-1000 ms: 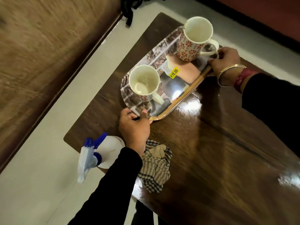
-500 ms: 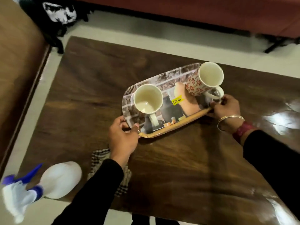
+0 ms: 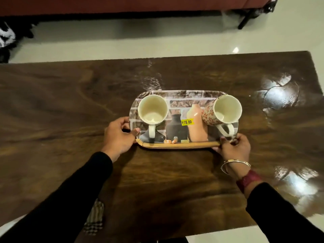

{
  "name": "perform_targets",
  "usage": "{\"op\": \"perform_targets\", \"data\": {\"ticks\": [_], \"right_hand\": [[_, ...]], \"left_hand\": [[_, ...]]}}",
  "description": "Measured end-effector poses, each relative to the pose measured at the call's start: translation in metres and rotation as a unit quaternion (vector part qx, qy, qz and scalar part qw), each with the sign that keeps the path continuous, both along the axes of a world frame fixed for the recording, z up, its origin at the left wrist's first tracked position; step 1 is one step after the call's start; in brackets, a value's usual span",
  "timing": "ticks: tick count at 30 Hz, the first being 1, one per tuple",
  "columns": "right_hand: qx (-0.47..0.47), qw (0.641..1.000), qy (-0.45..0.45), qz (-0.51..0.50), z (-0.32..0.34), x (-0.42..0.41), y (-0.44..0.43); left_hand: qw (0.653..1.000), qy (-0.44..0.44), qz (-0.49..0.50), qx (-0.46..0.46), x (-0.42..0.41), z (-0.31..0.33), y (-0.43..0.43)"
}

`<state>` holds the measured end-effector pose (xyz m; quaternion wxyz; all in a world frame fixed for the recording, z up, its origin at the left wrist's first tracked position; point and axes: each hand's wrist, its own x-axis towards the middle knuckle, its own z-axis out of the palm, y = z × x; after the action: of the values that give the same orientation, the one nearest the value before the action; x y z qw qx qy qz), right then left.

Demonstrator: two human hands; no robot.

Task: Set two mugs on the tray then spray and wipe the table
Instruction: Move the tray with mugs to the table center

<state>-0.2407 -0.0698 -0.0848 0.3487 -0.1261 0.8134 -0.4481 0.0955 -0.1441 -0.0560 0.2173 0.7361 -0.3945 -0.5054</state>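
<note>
The tray shows grey brick print, black and peach vases, a yellow tag. On it, the left mug is cream, the right mug white with red flowers. Beneath, the table is dark-brown woodgrain.

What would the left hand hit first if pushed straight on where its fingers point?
Gripping the end of the printed rectangular tray, the left hand would likely meet the plain cream mug next.

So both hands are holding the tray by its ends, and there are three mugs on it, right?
Not quite: the tray holds two mugs, not three: a cream mug at its left end, a flowered mug at its right, as the head view shows. The left hand and right hand do hold its ends.
</note>
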Motion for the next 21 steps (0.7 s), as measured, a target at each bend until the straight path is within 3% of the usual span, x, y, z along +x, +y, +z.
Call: {"op": "perform_targets", "data": {"ticks": [14,18,21], "right_hand": [[0.015,0.999,0.039,0.025,-0.013,-0.011,0.014],[0.035,0.999,0.030,-0.005,0.008,0.001,0.022],[0.056,0.994,0.094,0.002,0.026,0.028,0.051]], "left_hand": [[0.999,-0.034,-0.012,0.010,-0.015,0.002,0.008],[0.994,-0.089,0.052,-0.019,-0.016,0.015,0.029],[0.986,-0.123,0.112,-0.023,-0.020,0.027,0.057]]}}
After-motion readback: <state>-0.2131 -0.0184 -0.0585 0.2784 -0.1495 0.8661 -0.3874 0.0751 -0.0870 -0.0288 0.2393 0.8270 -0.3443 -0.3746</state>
